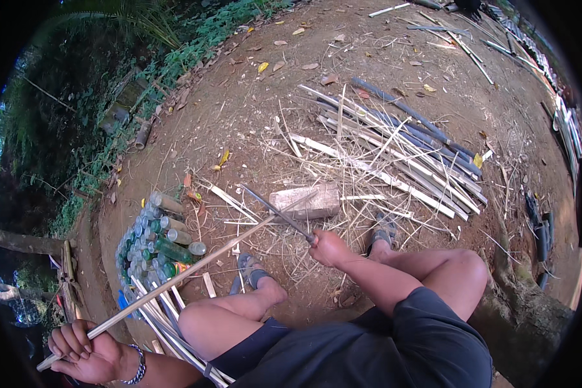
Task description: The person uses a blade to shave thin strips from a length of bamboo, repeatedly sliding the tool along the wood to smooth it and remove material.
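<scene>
Grips a long pale stick point(174, 282) by its near end in the left hand point(87, 352), with fingers curled round; points it forward and right to the wooden block point(322, 200), across a thin knife point(265, 203). Clenches the knife in the right hand point(328, 248), nearer that crossing.

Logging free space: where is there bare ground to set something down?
Mostly bare, leaf-dotted dirt lies between the green plants and strip pile. Crowded: near the wooden block, where the held strip and dark tool cross, and by the bottles.

Left hand point(97, 354), right hand point(328, 248) curled
</scene>
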The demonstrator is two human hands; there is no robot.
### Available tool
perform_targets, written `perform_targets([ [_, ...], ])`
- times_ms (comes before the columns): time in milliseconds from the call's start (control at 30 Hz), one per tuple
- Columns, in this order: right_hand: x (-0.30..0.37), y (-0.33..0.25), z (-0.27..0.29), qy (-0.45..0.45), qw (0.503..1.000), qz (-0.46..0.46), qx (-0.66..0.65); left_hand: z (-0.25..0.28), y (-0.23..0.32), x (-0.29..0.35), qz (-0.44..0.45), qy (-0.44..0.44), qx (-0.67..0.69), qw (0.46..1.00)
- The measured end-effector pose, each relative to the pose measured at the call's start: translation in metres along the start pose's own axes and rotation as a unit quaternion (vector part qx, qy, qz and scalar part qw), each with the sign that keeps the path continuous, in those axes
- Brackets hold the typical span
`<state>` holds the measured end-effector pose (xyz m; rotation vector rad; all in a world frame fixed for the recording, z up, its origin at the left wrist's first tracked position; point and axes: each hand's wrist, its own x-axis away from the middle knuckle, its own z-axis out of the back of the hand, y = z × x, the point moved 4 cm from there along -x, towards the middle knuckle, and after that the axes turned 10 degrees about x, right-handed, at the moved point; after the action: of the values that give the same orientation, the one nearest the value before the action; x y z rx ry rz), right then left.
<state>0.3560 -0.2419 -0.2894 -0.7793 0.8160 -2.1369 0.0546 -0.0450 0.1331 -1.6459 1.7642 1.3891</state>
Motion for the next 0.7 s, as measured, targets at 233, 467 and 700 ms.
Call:
perform_targets([
  [233,0.044,-0.119,0.022,-0.049,0.987,0.152,0.001,-0.006,0.005,0.008,0.011,-0.018,0.032,0.999],
  [467,-0.009,0.090,-0.014,0.013,0.988,-0.131,0.079,-0.018,0.004,0.012,0.007,-0.033,0.038,0.999],
  [700,0.026,-0.059,0.008,0.008,0.997,0.070,0.032,-0.008,0.003,0.007,0.018,-0.024,0.032,0.999],
])
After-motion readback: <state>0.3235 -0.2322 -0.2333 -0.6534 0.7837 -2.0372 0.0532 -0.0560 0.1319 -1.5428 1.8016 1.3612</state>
